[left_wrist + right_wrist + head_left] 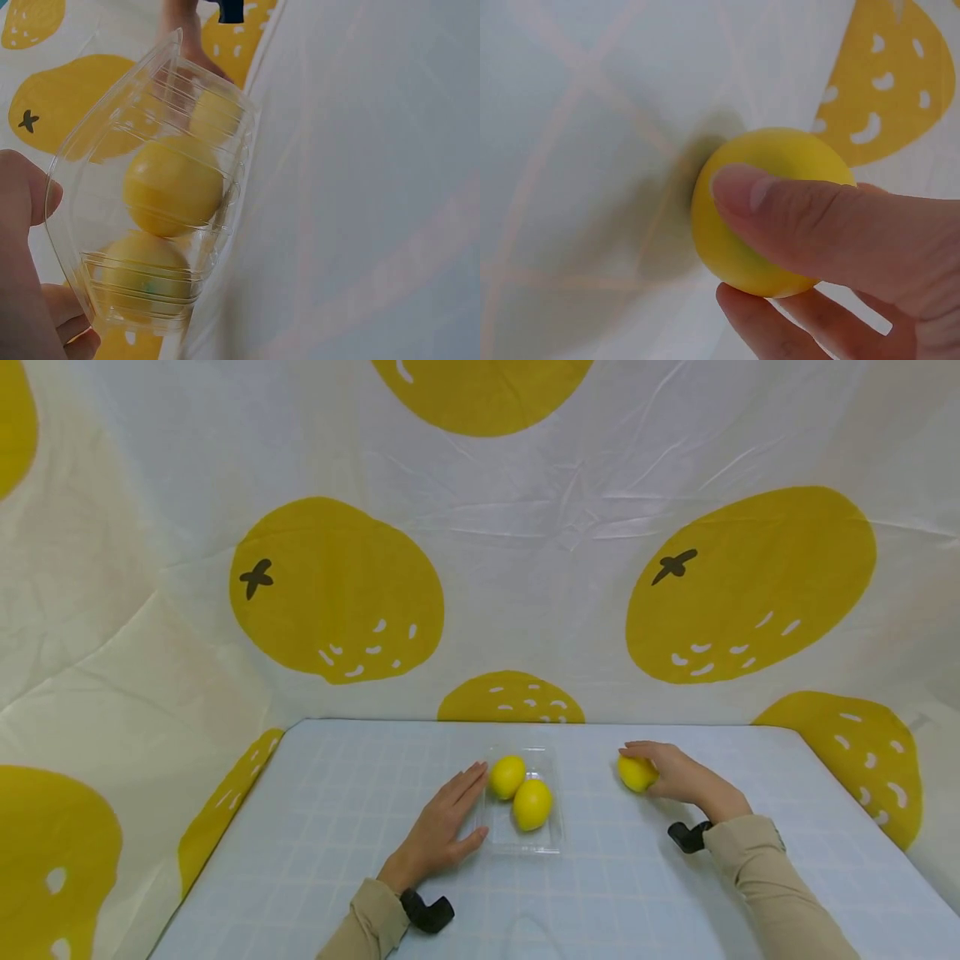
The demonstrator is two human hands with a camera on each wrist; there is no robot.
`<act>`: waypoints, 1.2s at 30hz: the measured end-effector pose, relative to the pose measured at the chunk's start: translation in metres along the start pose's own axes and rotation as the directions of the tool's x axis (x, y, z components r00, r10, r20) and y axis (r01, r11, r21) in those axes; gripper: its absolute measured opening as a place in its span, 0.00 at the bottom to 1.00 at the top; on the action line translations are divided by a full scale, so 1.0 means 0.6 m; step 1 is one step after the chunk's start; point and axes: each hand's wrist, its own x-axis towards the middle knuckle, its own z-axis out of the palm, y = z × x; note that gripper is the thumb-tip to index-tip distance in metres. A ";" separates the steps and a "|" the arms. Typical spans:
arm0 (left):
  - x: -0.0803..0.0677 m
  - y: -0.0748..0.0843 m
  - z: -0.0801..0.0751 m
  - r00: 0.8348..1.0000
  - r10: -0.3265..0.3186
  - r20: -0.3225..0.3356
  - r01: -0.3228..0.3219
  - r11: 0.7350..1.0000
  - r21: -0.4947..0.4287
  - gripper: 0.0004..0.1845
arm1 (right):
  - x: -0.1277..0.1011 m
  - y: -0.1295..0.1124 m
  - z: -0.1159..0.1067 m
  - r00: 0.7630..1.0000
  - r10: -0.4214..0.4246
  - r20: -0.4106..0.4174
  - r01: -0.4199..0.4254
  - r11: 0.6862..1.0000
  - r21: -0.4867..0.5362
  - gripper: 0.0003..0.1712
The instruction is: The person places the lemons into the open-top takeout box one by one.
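Gripping a lemon (636,773) with my right hand (678,777), I have the thumb curled across its near face and the fingers wrapped under and behind it; the right wrist view shows the thumb (810,217) pressed flat on the yellow skin. This lemon sits on the table (315,827), well to the right of the tray (522,843), and whether it is lifted clear of the cloth I cannot tell.

My left hand (444,827) lies flat on the table with its fingers straight and extended, holding nothing. Its fingertips touch the left edge of the tray, and the thumb points toward the tray's near left corner. In the left wrist view the thumb (26,199) rests just beside the clear wall of the tray (75,172).

Tray contents: two lemons. One (507,776) lies at the far left, the other (532,804) lies nearer and to its right; they touch. Seen through the clear plastic from the left wrist, both appear as yellow rounds (174,195).

Position of parts: tray at table centre, left hand on its left, right hand with the third lemon on its right. A backdrop (337,593) printed with large yellow fruit hangs behind the table.
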 end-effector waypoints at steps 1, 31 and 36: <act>0.000 0.000 0.000 1.000 -0.001 0.001 0.001 1.000 0.003 0.38 | 0.000 0.000 0.000 1.000 0.010 -0.002 -0.010 1.000 0.008 0.36; 0.001 -0.001 0.003 1.000 -0.006 0.008 0.006 1.000 0.014 0.38 | -0.024 0.001 0.022 0.962 0.116 -0.248 -0.091 0.990 0.107 0.33; 0.000 -0.001 0.003 1.000 -0.006 0.008 0.005 1.000 0.014 0.38 | -0.022 -0.018 0.014 0.946 0.135 -0.295 -0.071 0.974 0.215 0.34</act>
